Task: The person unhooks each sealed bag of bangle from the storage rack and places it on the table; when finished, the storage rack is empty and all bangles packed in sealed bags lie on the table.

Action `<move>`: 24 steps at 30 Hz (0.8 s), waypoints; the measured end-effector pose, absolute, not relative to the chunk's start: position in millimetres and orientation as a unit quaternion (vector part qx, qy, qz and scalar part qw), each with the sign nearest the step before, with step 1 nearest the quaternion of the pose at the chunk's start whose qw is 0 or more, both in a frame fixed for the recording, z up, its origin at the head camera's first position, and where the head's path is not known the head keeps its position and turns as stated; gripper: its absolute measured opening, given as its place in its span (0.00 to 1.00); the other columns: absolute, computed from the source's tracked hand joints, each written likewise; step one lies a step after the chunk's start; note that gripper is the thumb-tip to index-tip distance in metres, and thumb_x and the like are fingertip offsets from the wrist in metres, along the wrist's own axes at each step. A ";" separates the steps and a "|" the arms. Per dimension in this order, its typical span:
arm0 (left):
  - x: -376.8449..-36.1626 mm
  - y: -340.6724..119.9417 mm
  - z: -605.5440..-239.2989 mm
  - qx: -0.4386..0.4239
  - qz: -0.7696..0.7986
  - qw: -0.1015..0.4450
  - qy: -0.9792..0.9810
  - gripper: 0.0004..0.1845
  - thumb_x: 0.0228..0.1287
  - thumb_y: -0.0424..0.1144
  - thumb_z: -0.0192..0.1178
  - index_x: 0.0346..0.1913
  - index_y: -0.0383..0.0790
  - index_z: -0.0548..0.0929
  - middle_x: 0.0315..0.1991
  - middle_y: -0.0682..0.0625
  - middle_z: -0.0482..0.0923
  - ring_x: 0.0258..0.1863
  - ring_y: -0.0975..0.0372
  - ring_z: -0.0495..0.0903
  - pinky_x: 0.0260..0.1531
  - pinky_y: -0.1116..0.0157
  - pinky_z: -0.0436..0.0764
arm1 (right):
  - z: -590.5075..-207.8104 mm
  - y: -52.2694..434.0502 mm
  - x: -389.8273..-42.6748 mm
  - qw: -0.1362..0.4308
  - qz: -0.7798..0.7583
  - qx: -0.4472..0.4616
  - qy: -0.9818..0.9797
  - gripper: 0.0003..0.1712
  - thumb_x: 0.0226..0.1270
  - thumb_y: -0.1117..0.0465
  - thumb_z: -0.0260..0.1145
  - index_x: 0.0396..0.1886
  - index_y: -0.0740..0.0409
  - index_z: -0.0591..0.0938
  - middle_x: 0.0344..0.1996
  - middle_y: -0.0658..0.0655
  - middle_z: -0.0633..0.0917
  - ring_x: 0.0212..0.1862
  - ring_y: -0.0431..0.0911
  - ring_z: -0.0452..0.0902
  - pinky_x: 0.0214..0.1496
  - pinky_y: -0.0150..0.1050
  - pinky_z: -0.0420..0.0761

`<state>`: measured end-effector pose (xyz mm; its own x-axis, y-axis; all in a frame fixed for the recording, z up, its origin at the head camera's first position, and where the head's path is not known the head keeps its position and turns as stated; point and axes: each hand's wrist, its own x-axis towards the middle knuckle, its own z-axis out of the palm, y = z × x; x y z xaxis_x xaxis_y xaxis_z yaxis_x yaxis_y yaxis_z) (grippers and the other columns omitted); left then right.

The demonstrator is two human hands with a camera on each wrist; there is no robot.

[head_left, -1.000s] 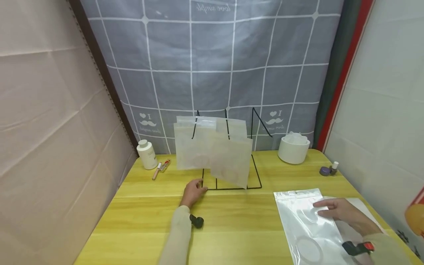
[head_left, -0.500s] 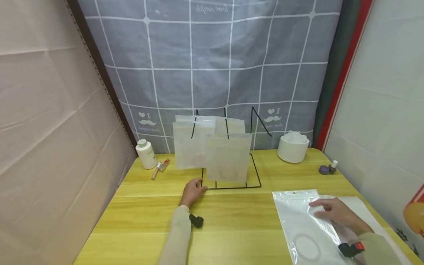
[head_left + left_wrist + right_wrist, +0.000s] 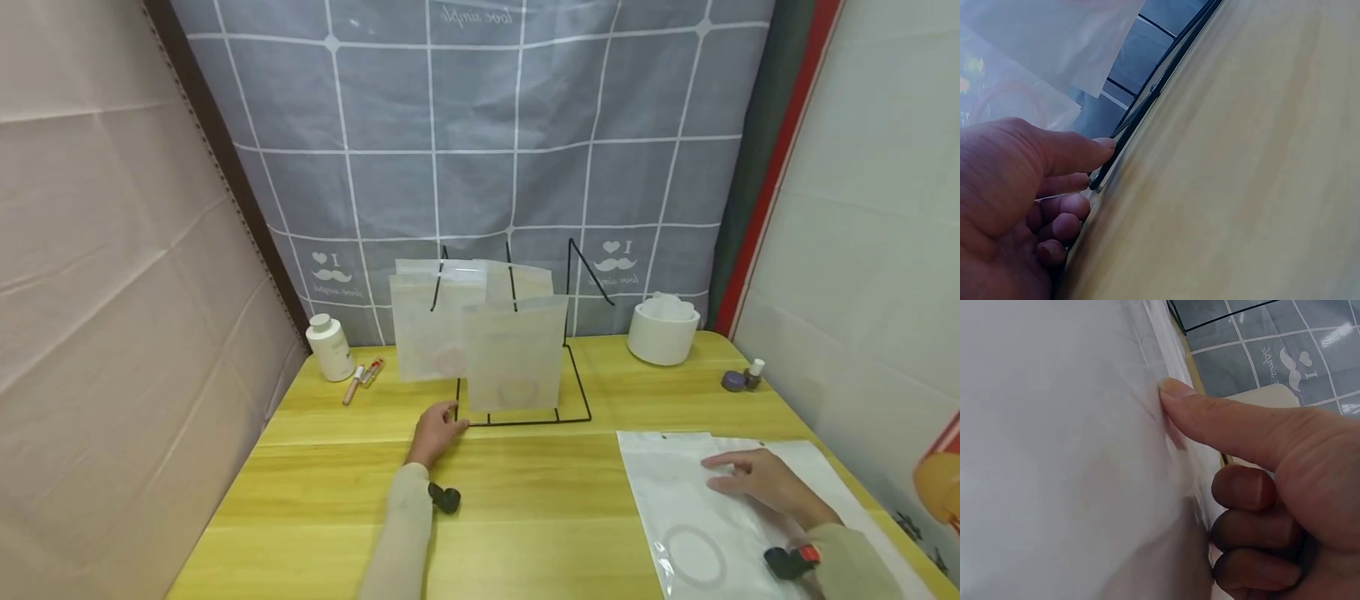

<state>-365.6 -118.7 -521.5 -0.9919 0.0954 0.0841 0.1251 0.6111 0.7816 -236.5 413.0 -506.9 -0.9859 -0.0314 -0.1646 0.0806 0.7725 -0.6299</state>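
My left hand pinches the front left corner of a black wire rack standing on the table. Translucent white bags hang from its hooks: a front bag at the middle hook and a left bag. Through the front bag a faint ring shape shows. At the right, my right hand is over a white zip bag with a ring-shaped mark, which overlaps another white bag. In the right wrist view its thumb touches the bag's film; the other fingers are bent and the index is mostly hidden.
A white bottle, a lip gloss tube and a small clear tube are at the back left. A white round container, a purple lid and a small dark bottle stand at the right.
The front bag on the rack has swung from a tilt to nearly level. The right hand has shifted slightly left over the bags, whose glare has faded. My left hand stays at the rack.
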 end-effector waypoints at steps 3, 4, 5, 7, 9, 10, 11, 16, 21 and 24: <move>-364.4 -120.8 -520.7 -0.068 -0.433 0.024 -0.899 0.26 0.67 0.38 0.67 0.65 0.31 0.78 0.30 0.48 0.72 0.27 0.59 0.68 0.32 0.60 0.69 | -509.2 415.9 -239.4 0.084 -0.345 0.001 0.935 0.28 0.62 0.47 0.74 0.55 0.60 0.87 0.19 0.49 0.69 0.26 0.42 0.63 0.37 0.37 0.66; -364.3 -121.8 -520.7 -0.071 -0.431 0.026 -0.899 0.27 0.66 0.38 0.67 0.65 0.30 0.77 0.29 0.48 0.72 0.26 0.59 0.68 0.31 0.60 0.68 | -509.9 416.7 -240.2 0.083 -0.349 -0.005 0.933 0.27 0.62 0.48 0.74 0.55 0.61 0.87 0.19 0.49 0.69 0.26 0.41 0.63 0.36 0.36 0.67; -364.1 -122.4 -520.5 -0.072 -0.432 0.026 -0.899 0.27 0.66 0.38 0.67 0.65 0.30 0.77 0.29 0.48 0.72 0.26 0.59 0.67 0.31 0.60 0.68 | -509.7 416.9 -240.8 0.082 -0.354 -0.007 0.932 0.27 0.62 0.48 0.74 0.55 0.61 0.86 0.19 0.49 0.69 0.26 0.41 0.63 0.35 0.35 0.67; -363.8 -124.1 -520.9 -0.075 -0.432 0.026 -0.898 0.27 0.66 0.38 0.67 0.65 0.29 0.77 0.27 0.48 0.71 0.24 0.60 0.67 0.30 0.61 0.68 | -507.4 414.8 -241.8 0.071 -0.362 -0.015 0.930 0.26 0.64 0.50 0.73 0.55 0.63 0.86 0.20 0.49 0.70 0.26 0.40 0.64 0.33 0.33 0.67; -363.6 -126.0 -521.9 -0.075 -0.431 0.023 -0.899 0.27 0.67 0.38 0.66 0.65 0.29 0.77 0.27 0.48 0.71 0.24 0.60 0.66 0.30 0.61 0.68 | -500.2 405.8 -244.7 0.051 -0.367 -0.012 0.929 0.27 0.65 0.49 0.72 0.56 0.63 0.85 0.21 0.50 0.70 0.27 0.40 0.64 0.30 0.33 0.67; -363.4 -127.0 -522.2 -0.075 -0.431 0.021 -0.899 0.27 0.67 0.38 0.66 0.66 0.29 0.76 0.28 0.48 0.71 0.24 0.60 0.66 0.30 0.61 0.68 | -494.7 398.7 -247.3 0.035 -0.371 -0.009 0.928 0.27 0.66 0.49 0.72 0.57 0.63 0.85 0.21 0.50 0.71 0.27 0.40 0.65 0.29 0.33 0.67; -363.2 -127.6 -522.3 -0.073 -0.432 0.021 -0.898 0.27 0.67 0.38 0.66 0.66 0.29 0.77 0.28 0.48 0.71 0.25 0.60 0.66 0.31 0.60 0.68 | -487.8 388.8 -251.5 0.019 -0.379 -0.006 0.925 0.27 0.67 0.48 0.71 0.57 0.63 0.85 0.22 0.52 0.73 0.28 0.41 0.66 0.29 0.34 0.68; -363.6 -129.7 -524.8 -0.068 -0.431 0.014 -0.900 0.28 0.67 0.39 0.66 0.66 0.31 0.76 0.29 0.48 0.71 0.25 0.59 0.66 0.30 0.61 0.67 | -456.2 324.0 -280.8 -0.082 -0.432 -0.054 0.897 0.26 0.73 0.47 0.65 0.58 0.62 0.83 0.35 0.61 0.85 0.33 0.42 0.76 0.30 0.36 0.77; -365.8 -124.8 -525.8 -0.071 -0.434 0.012 -0.898 0.27 0.67 0.39 0.67 0.66 0.31 0.77 0.28 0.49 0.70 0.24 0.60 0.66 0.30 0.61 0.67 | -434.3 264.0 -309.8 -0.142 -0.517 -0.166 0.827 0.19 0.74 0.58 0.66 0.58 0.64 0.83 0.55 0.67 0.82 0.46 0.39 0.81 0.36 0.40 0.85; -367.5 -121.5 -525.2 -0.078 -0.441 0.016 -0.894 0.27 0.66 0.39 0.67 0.65 0.31 0.77 0.27 0.48 0.71 0.24 0.60 0.66 0.31 0.61 0.68 | -420.8 237.0 -326.0 -0.163 -0.555 -0.217 0.786 0.19 0.72 0.63 0.66 0.59 0.64 0.82 0.65 0.66 0.74 0.56 0.37 0.77 0.39 0.40 0.86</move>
<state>-367.5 -121.5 -525.2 -0.9871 0.1257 0.0987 0.1548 0.5985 0.7860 -326.0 237.0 -420.8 -0.8530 -0.1599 0.4969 -0.5218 0.2888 -0.8027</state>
